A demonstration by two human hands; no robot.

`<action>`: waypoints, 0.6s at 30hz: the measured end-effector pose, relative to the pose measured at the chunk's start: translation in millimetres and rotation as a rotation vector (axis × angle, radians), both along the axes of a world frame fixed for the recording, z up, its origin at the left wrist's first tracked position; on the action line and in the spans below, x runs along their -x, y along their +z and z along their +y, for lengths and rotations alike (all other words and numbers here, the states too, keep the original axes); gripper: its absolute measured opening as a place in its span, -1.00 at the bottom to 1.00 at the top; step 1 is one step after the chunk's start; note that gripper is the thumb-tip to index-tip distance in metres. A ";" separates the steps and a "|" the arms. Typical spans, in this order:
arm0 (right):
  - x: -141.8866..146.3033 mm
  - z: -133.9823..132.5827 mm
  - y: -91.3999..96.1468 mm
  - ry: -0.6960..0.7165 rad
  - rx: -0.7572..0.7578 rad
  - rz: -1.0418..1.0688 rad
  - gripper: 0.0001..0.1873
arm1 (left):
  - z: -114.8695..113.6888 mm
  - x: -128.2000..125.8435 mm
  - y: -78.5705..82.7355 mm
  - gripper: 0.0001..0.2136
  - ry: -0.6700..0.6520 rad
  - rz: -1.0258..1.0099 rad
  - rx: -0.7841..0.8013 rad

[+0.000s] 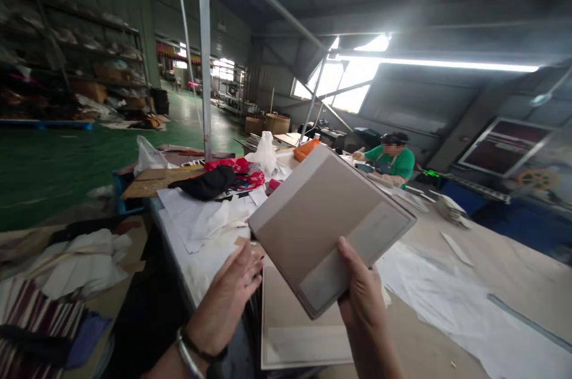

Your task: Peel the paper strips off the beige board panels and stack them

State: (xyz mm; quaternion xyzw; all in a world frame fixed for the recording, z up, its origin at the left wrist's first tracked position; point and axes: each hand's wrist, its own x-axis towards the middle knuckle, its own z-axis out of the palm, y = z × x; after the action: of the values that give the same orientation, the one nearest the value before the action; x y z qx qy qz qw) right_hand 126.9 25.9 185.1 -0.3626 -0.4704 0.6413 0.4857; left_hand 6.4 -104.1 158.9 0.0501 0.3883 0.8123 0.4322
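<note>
My right hand [364, 295] grips the near corner of a flat grey-brown cardboard box [330, 224], holding it tilted up above the table. Its thumb lies on the box's top face. My left hand [230, 295] hovers just left of the box's lower edge, fingers stretched out and apart, holding nothing; a bracelet sits on its wrist. Beneath the box a second flat cardboard piece [299, 331] lies on the table near the front edge.
A long work table [491, 260] carries white paper sheets [447, 301], loose papers and cloth [210, 212], a black item [210, 182] and red material. A person in a green shirt [391, 161] works at the far end. Piled fabric lies at left on the floor.
</note>
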 end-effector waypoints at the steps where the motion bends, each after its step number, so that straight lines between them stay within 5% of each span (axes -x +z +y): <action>1: -2.2 -1.8 -8.3 0.046 0.123 0.082 -0.36 | 6.6 -8.0 -10.2 -0.54 -0.095 -0.031 -0.050; 4: -4.4 -11.3 -32.2 0.129 0.331 0.152 -0.46 | 26.5 -27.1 -21.8 -0.57 -0.173 -0.058 -0.130; 7: -5.4 -15.7 -38.3 0.116 0.324 0.180 -0.51 | 48.8 -25.5 -11.1 -0.61 -0.118 -0.008 -0.099; 14: -51.7 29.7 3.8 0.012 0.121 0.107 -0.50 | 77.7 19.7 32.9 -0.72 -0.280 0.085 -0.147; 18: -80.6 37.6 4.6 0.049 0.023 -0.044 -0.55 | 72.9 30.6 38.2 -0.71 -0.400 0.055 -0.047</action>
State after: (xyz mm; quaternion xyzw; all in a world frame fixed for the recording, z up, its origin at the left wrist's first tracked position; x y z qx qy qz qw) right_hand 207.6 63.5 189.7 -0.3706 -0.4823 0.6501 0.4553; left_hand -24.2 -31.3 197.1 0.1585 0.3634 0.7174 0.5729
